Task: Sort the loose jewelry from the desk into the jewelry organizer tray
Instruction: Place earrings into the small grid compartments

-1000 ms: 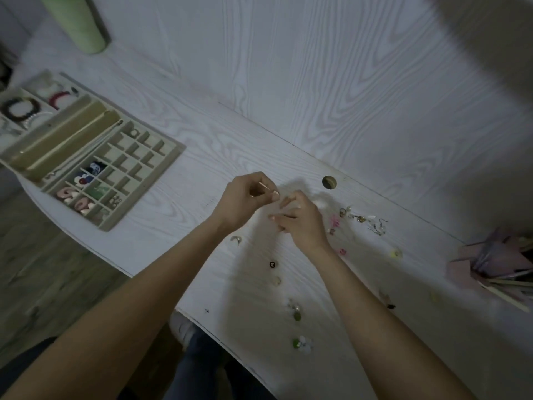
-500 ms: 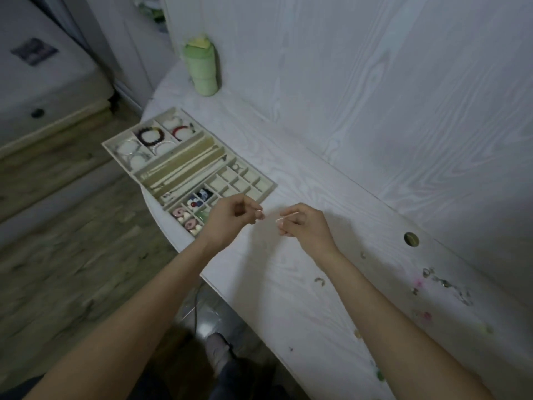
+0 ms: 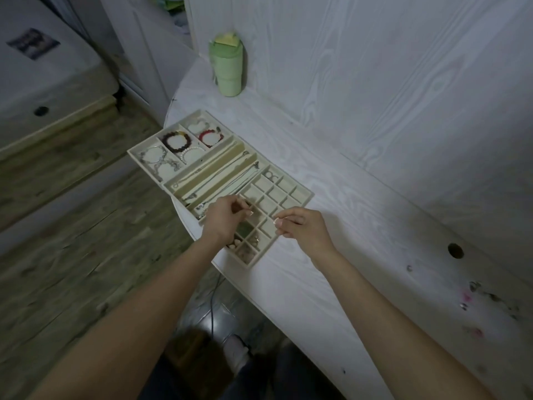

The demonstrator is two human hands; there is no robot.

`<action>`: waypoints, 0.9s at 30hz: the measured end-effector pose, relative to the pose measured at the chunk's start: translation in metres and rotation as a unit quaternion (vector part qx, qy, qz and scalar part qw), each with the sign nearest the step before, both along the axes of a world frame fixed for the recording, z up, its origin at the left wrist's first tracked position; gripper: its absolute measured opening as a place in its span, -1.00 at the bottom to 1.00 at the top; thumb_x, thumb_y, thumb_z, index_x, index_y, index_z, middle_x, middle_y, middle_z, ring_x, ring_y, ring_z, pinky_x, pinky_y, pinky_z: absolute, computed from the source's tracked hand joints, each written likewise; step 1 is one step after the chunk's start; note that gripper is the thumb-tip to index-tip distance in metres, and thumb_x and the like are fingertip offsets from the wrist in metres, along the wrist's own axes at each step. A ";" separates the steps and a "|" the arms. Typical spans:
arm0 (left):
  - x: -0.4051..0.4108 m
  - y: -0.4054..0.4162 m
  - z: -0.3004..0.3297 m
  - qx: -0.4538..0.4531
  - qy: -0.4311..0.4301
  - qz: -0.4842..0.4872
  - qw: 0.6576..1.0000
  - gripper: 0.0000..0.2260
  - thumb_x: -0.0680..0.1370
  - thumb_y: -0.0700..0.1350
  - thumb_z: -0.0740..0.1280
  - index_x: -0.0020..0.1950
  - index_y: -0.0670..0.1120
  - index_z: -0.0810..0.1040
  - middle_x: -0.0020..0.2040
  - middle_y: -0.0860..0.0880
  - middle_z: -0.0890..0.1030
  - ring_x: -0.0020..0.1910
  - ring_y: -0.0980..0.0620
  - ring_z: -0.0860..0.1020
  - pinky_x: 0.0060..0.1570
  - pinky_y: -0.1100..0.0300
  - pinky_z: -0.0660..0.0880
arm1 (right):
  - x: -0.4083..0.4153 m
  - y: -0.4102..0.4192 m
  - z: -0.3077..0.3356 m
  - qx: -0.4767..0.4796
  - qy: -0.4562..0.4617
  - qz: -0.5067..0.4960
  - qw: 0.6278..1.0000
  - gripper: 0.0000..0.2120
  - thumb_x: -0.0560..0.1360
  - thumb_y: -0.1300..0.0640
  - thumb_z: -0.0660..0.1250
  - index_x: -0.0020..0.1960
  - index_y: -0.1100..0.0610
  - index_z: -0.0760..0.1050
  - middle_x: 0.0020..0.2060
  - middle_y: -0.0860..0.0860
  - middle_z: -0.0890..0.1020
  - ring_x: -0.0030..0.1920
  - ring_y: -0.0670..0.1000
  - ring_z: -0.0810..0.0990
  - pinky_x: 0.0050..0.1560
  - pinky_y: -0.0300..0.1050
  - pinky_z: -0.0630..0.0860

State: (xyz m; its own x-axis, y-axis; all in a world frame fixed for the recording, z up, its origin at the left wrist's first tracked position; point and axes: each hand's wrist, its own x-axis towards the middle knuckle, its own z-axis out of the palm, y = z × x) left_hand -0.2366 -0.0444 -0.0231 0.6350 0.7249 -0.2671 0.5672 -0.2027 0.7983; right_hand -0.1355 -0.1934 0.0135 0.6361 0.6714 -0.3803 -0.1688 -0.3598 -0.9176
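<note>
The beige jewelry organizer tray [image 3: 310, 194] lies at the left end of the white desk [image 3: 346, 284]. It holds bracelets [image 3: 176, 141] at its far end, chains [image 3: 219, 174] in the long slots and small pieces in the near grid. My left hand [image 3: 225, 219] hovers over the grid's near-left cells, thumb and fingertips pinched on a small piece that is too small to identify. My right hand [image 3: 302, 226] is over the grid's near-right edge, its fingertips also pinched on a tiny piece. Loose jewelry [image 3: 473, 287] is scattered on the desk far right.
A green tumbler [image 3: 227, 70] stands against the wall behind the tray. A round cable hole [image 3: 455, 251] is in the desk to the right. The desk's curved edge runs just left of the tray, with wooden floor [image 3: 72, 255] below.
My view and both hands have swung left, from the loose jewelry pile to the organizer tray. The hands now sit over the small grid cells, still pinched.
</note>
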 end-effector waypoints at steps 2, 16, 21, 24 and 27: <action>0.006 0.005 -0.004 0.052 0.049 -0.045 0.996 -0.96 0.50 -0.20 0.39 -0.14 -0.08 0.58 -0.15 0.01 0.57 -0.10 0.02 0.54 -0.19 0.26 0.37 | 0.002 0.005 -0.002 -0.004 -0.002 -0.007 1.000 -0.86 0.45 0.36 0.38 -0.20 0.16 0.59 -0.42 0.00 0.62 -0.41 -0.13 0.60 -0.30 -0.34 0.52; 0.032 0.018 -0.007 0.322 0.188 -0.260 0.891 -0.85 0.52 -0.03 0.33 0.04 0.04 0.65 0.14 -0.03 0.40 0.21 -0.05 0.33 0.13 0.08 0.23 | 0.026 0.003 -0.012 -0.023 0.010 -0.024 0.999 -0.87 0.47 0.31 0.39 -0.17 0.10 0.60 -0.29 0.02 0.64 -0.30 -0.05 0.62 -0.21 -0.30 0.53; 0.031 0.022 -0.005 0.336 0.188 -0.290 0.876 -0.86 0.52 0.02 0.33 0.03 0.10 0.64 0.15 0.02 0.41 0.20 -0.01 0.34 0.15 0.07 0.22 | 0.026 -0.003 -0.015 -0.031 0.012 -0.026 0.999 -0.86 0.47 0.31 0.38 -0.18 0.09 0.59 -0.30 0.01 0.64 -0.32 -0.08 0.62 -0.22 -0.33 0.52; 0.033 0.020 -0.004 0.340 0.186 -0.285 0.877 -0.85 0.51 0.03 0.34 0.03 0.07 0.64 0.14 0.02 0.40 0.20 0.00 0.33 0.15 0.08 0.20 | 0.027 -0.005 -0.015 -0.033 0.007 -0.024 0.999 -0.86 0.48 0.31 0.38 -0.17 0.10 0.59 -0.32 0.00 0.64 -0.34 -0.11 0.62 -0.21 -0.32 0.53; 0.035 0.019 -0.006 0.351 0.194 -0.278 0.873 -0.82 0.51 0.04 0.34 0.03 0.03 0.65 0.14 0.01 0.40 0.20 0.00 0.33 0.14 0.08 0.19 | 0.026 -0.006 -0.016 -0.033 0.008 -0.026 0.999 -0.86 0.47 0.32 0.38 -0.17 0.11 0.59 -0.32 0.01 0.64 -0.35 -0.11 0.62 -0.20 -0.31 0.54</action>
State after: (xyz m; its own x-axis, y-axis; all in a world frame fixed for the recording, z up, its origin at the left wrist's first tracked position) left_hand -0.2019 -0.0256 -0.0286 0.9011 0.4056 -0.1533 0.4259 -0.8943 0.1371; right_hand -0.1095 -0.1997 -0.0028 0.6628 0.6109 -0.4329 -0.2030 -0.4099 -0.8892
